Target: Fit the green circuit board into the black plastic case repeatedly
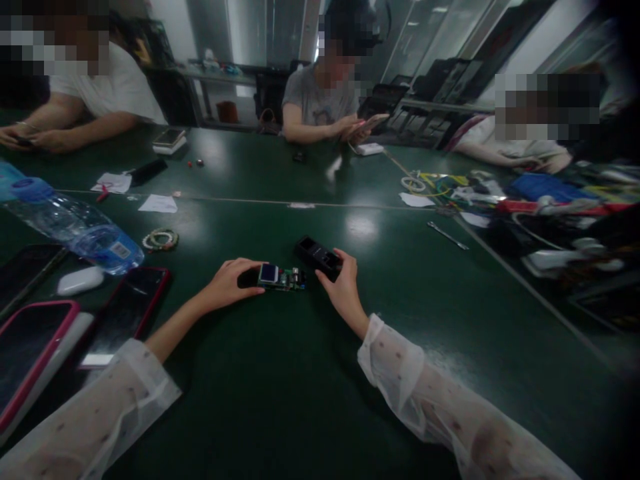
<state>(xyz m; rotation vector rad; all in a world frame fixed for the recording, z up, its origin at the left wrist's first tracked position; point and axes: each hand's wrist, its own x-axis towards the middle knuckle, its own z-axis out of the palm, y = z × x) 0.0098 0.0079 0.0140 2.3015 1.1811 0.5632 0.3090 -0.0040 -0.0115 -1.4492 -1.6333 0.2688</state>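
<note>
My left hand [234, 283] grips the left end of a small circuit board [283, 279] with a little screen, thumb on the near side and fingers on the far side. Green board and metal parts show at its right end. In my right hand [345, 287] is a black plastic casing [319, 257] with cut-out openings, pinched by its right end and slanting up to the left. Board and casing lie close together but apart, low over the dark green table [300, 373]. Whether either rests on the tabletop I cannot tell.
Left of my arms are a water bottle [75, 223] on its side, a red-edged phone [127, 310], a pink-cased phone [35, 353] and bracelets [160, 240]. A wrench-like metal tool [447, 236] and tangled cables [445, 183] lie to the right. Several people sit across the table.
</note>
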